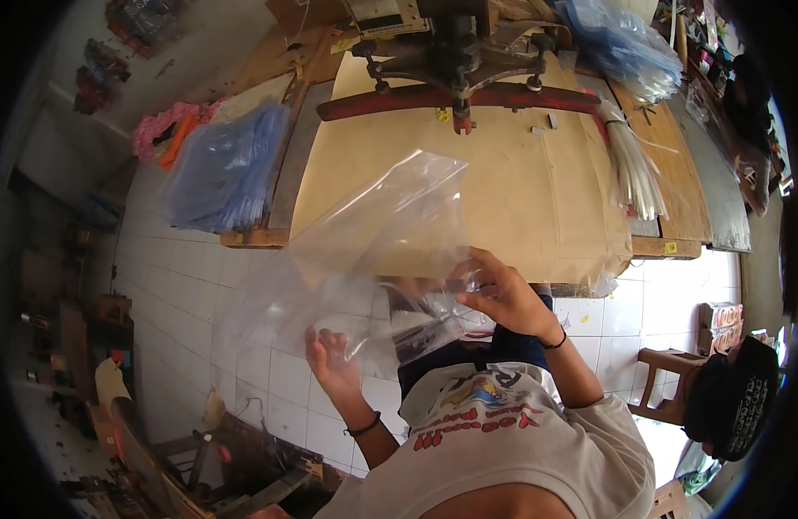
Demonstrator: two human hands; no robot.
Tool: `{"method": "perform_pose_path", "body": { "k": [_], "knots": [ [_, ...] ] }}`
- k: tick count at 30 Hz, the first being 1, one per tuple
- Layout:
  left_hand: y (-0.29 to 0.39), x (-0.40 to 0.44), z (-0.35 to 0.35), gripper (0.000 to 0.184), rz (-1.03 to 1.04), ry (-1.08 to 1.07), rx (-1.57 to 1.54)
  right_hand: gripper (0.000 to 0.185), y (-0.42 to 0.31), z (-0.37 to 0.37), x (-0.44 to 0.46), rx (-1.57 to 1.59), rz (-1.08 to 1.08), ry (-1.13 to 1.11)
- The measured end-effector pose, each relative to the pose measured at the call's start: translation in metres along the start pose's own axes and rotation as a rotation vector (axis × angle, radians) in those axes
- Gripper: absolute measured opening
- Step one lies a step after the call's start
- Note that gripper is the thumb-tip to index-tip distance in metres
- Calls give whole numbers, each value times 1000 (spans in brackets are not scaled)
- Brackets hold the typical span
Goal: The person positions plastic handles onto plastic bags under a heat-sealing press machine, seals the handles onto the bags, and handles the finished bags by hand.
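Observation:
A large clear plastic sheet [390, 216], perhaps a bag, is spread between my hands, its far corner lying over the tan work surface [520, 190]. My right hand [503, 294] pinches its near right edge between thumb and fingers. Lower down, my left hand [334, 363] has its fingers curled at the lower left part of the plastic, which partly veils them. Beyond the sheet, a press-like machine [460, 69] with a long red-brown bar [537, 97] stands over the work surface.
Stacked bluish plastic pieces [230, 164] lie at the left of the table, with more bluish plastic [624, 52] at the back right. A bundle of pale strips [637, 173] hangs near the right edge. A person in a black cap [732, 398] and a wooden stool [663, 385] are at right.

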State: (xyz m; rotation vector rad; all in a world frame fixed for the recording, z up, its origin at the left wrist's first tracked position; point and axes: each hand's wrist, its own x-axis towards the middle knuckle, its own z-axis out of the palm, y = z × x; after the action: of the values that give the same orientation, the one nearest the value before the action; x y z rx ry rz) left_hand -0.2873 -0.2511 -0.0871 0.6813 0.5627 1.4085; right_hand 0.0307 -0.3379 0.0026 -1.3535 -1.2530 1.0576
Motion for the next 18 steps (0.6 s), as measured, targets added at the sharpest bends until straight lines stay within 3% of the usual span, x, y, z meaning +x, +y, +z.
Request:
{"method": "perform_pose_path", "body": {
  "k": [1,4,7,8,11,14,16,18],
  "knots": [
    [4,-4,-5,44,27,-131,59,64,-4,-1,4,-8,-62,-34],
    [15,-7,1,47,186,-249,154,53,-34,3,11,39,-252,5],
    [12,3,-65,52,279,-239,278,44,-65,3,31,55,-371,1],
    [17,8,-51,54,298,-237,342,42,-71,1,41,48,-400,-15],
    [19,5,-2,60,234,-195,442,41,-84,1,71,-151,-694,55],
    [16,11,8,64,21,-119,336,41,-95,-2,102,-272,-880,166],
    [14,18,3,63,-134,-104,515,40,-95,-10,122,-348,-653,90],
    [8,18,18,59,-221,-162,505,45,-80,-23,151,-454,-466,26]
  ]
}}
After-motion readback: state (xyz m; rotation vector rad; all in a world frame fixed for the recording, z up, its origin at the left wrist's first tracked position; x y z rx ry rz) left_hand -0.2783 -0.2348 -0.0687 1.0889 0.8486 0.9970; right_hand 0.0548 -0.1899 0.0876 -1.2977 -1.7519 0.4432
